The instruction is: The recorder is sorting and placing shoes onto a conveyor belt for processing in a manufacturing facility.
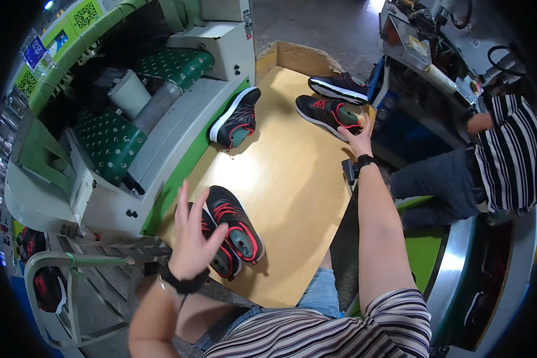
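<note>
I'm in a shoe factory: green conveyor machines (pixel 110 140) flank my wooden tabletop (pixel 292 179) of unfinished sneakers (pixel 237 224).

Striped short-sleeved shirt, denim shorts, bare forearms — black wristband at each wrist

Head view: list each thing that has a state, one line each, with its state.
Left hand: open, fingers spread, holding nothing, above the near pair of shoes.
Right hand: reached out, touching the heel of a far shoe.
Near pair of shoes: side by side on the wooden table.
Shoe by the machine: leaning against the machine edge.
</note>
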The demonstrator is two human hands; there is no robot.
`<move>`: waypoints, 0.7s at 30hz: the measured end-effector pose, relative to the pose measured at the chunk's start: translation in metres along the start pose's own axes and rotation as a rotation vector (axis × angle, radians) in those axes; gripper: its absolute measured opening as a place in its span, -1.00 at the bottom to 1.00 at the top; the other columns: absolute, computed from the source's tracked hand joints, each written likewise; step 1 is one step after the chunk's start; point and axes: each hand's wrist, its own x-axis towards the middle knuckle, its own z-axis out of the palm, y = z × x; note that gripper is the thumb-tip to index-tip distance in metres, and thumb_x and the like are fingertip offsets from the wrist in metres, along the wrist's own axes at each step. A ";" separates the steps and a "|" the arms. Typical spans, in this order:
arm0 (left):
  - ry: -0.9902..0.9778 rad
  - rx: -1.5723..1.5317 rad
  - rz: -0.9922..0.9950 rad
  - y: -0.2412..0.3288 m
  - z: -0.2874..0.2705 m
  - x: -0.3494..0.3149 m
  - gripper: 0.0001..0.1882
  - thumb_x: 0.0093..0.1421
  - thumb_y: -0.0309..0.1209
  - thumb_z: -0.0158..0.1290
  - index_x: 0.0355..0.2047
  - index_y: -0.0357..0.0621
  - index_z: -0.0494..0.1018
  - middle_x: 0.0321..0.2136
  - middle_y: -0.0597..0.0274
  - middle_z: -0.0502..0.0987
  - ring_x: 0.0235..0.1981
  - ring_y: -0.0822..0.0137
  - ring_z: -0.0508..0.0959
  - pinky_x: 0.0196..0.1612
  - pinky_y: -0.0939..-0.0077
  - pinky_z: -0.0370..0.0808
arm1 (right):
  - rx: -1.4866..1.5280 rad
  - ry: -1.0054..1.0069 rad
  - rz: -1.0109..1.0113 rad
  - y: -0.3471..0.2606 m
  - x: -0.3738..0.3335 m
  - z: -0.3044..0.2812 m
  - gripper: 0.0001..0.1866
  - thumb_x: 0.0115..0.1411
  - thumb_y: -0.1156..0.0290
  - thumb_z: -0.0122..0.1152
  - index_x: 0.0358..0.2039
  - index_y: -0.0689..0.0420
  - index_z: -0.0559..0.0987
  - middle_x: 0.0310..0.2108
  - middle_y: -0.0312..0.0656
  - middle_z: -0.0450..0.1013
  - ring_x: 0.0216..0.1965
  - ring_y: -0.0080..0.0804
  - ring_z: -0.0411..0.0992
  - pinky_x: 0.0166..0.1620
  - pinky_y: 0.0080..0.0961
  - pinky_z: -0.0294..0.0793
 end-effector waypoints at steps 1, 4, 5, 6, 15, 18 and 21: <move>-0.023 0.026 0.010 -0.007 -0.003 0.022 -0.22 0.15 -0.29 0.26 0.34 -0.15 0.21 0.42 -0.23 -0.01 0.40 -0.24 0.08 0.40 0.00 0.08 | -0.064 0.008 -0.114 -0.005 0.001 0.007 -0.42 -0.12 0.09 0.64 -0.28 0.22 0.52 -0.24 -0.10 0.54 -0.21 -0.26 0.51 -0.13 -0.31 0.48; -0.192 0.071 -0.027 -0.025 0.002 0.095 -0.24 0.19 -0.23 0.21 0.34 -0.17 0.18 0.39 -0.18 0.08 0.39 -0.15 0.15 0.40 0.10 0.15 | -0.387 -0.282 -0.037 -0.057 -0.004 0.006 -0.39 -0.12 0.13 0.61 -0.22 0.25 0.48 -0.21 0.06 0.50 -0.12 0.08 0.46 -0.03 -0.16 0.45; -0.158 0.078 0.051 -0.047 0.015 0.120 -0.21 0.13 -0.20 0.24 0.32 -0.17 0.22 0.36 -0.24 0.13 0.32 -0.25 0.25 0.35 0.04 0.23 | -0.392 -0.210 -0.137 -0.066 -0.016 0.012 -0.43 -0.05 0.14 0.56 -0.24 0.24 0.45 -0.24 0.11 0.49 -0.14 0.19 0.44 -0.05 -0.13 0.45; -0.130 0.174 0.053 -0.052 0.036 0.150 -0.20 0.12 -0.19 0.24 0.32 -0.18 0.22 0.34 -0.25 0.17 0.31 -0.22 0.28 0.33 0.08 0.26 | -0.298 -0.118 -0.157 -0.042 -0.023 0.012 -0.47 0.06 0.15 0.48 -0.20 0.23 0.38 -0.23 0.12 0.50 -0.18 0.20 0.46 -0.08 -0.10 0.46; 0.110 0.752 -0.145 -0.091 0.106 0.242 -0.44 0.05 -0.01 0.33 -0.11 -0.19 0.52 -0.20 0.08 0.58 -0.04 0.04 0.51 0.02 0.12 0.45 | -0.020 -0.136 -0.020 -0.034 -0.052 0.031 -0.50 0.19 0.33 0.36 0.06 0.24 0.40 -0.03 0.09 0.44 -0.01 0.03 0.46 0.06 -0.25 0.44; -0.050 0.738 -0.071 -0.078 0.087 0.241 -0.48 0.14 0.06 0.22 -0.31 -0.25 0.60 -0.33 -0.07 0.63 -0.19 -0.07 0.60 -0.05 0.10 0.51 | -0.029 -0.139 -0.004 -0.041 -0.051 0.028 -0.50 0.20 0.31 0.35 0.08 0.22 0.40 0.00 0.08 0.43 0.01 0.01 0.46 0.07 -0.25 0.45; -0.160 0.444 -0.269 -0.063 0.080 0.221 -0.35 0.16 0.11 0.13 -0.34 -0.41 0.61 -0.41 -0.27 0.62 -0.28 -0.17 0.65 -0.14 0.08 0.56 | -0.004 -0.155 0.009 -0.037 -0.049 0.029 -0.39 0.21 0.29 0.34 0.23 0.14 0.37 0.09 0.09 0.41 0.11 -0.01 0.43 0.14 -0.26 0.43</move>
